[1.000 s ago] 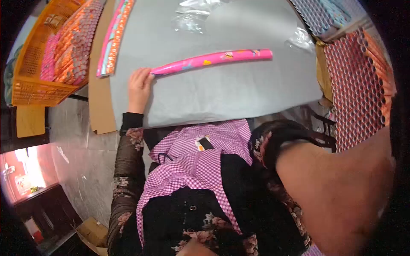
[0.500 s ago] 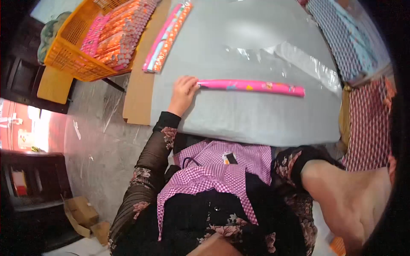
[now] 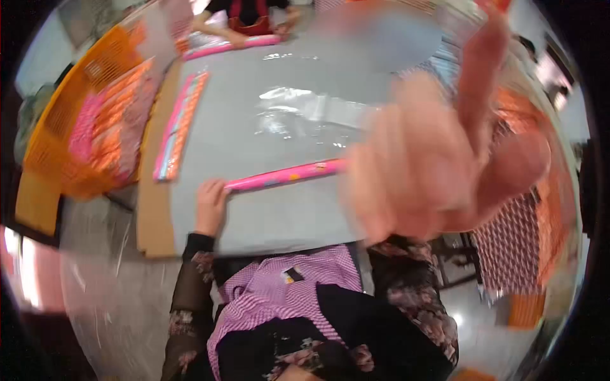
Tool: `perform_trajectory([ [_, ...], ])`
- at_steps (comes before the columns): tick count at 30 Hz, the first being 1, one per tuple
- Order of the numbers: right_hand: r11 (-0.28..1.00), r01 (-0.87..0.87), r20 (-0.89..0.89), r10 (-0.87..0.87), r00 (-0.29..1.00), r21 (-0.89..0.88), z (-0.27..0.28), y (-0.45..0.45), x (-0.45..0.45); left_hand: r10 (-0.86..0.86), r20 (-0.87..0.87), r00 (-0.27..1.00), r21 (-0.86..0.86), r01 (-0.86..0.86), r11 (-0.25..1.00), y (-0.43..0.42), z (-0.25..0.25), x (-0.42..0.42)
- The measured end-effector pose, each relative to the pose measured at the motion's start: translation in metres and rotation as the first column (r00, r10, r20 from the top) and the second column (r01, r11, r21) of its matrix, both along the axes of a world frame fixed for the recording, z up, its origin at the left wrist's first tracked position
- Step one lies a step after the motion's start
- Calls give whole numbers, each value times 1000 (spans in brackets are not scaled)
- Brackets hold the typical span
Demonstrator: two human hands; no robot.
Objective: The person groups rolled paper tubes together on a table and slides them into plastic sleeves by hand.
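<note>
A pink patterned roll lies across the grey-covered table. My left hand has its fingers closed on the roll's left end. Large and blurred, my right hand is raised close to the camera, with one finger pointing up and the others partly curled. It hides the roll's right end; nothing can be made out in it. Several wrapped rolls in pink, light blue and orange lie side by side at the table's left.
Clear plastic film lies mid-table. Across the table, a co-worker's hands touch another pink roll. An orange basket of rolls stands left; stacked rolls stand right. Cardboard lines the left edge.
The view has tilted up, bringing the co-worker into sight. My right hand has risen from the lower right to in front of the camera. My left hand still holds the roll's left end.
</note>
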State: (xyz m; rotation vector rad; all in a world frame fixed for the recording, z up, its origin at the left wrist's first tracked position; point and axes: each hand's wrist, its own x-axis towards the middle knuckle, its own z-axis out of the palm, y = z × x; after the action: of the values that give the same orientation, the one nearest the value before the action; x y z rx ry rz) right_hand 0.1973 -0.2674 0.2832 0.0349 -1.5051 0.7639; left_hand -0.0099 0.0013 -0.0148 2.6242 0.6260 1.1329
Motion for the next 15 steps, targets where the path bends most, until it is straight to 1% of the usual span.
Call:
perform_trajectory([
  [1,998,55,8,-55,998,-25,-9,33,-51,35,-20,999,72,-34,997,-1,-3,2],
  [2,994,101,6,-101,995,-51,37,47,63,14,-177,984,-195,-49,980,-3,13,0],
  [3,987,139,-2,-140,990,-80,30,31,71,-44,-340,939,-433,-115,894,-4,26,-6],
  [4,980,168,-15,-170,985,-109,25,19,66,-66,-158,985,-235,27,972,6,-5,-10],
  [5,978,175,20,-174,985,-111,31,18,62,-50,-193,980,-62,39,997,-5,18,-8],
  [7,979,169,55,-164,985,-117,34,28,41,-97,-102,990,-139,82,987,2,7,-5],
  [8,980,158,56,-152,987,-124,32,35,27,-96,-94,991,-130,84,988,4,9,-1],
  [10,984,99,44,-93,995,-150,26,52,0,-84,-99,992,-212,61,975,0,11,-6],
  [11,984,69,33,-65,997,-163,24,58,-9,-67,-102,992,-208,45,977,7,5,-9],
  [13,981,33,1,-33,999,-193,23,61,-18,-114,-88,990,-81,107,991,20,-12,-12],
  [15,971,17,-55,-31,998,-237,21,53,-30,-117,-142,983,-68,108,992,16,-13,-18],
])
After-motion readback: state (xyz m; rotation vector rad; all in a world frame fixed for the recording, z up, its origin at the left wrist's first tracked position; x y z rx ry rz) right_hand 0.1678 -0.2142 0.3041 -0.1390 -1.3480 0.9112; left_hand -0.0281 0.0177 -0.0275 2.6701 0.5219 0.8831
